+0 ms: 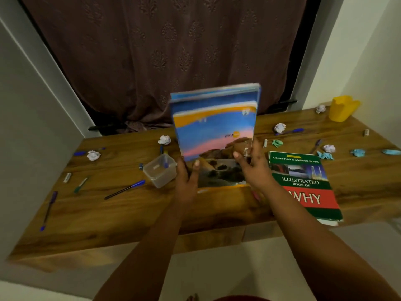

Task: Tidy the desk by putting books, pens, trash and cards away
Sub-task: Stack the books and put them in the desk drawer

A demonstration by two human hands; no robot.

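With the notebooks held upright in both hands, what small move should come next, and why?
Probably tap the stack of notebooks square on the desk and lay it on the green book. The left hand and right hand grip its lower edges, and the top edges look staggered.

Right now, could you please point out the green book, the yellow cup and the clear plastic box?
green book (pixel 303 183), head view, cover's middle.
yellow cup (pixel 342 109), head view, side wall.
clear plastic box (pixel 159 178), head view, front wall.

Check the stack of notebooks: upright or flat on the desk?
Upright: stack of notebooks stands on its bottom edge, covers facing camera, left hand and right hand gripping its sides.
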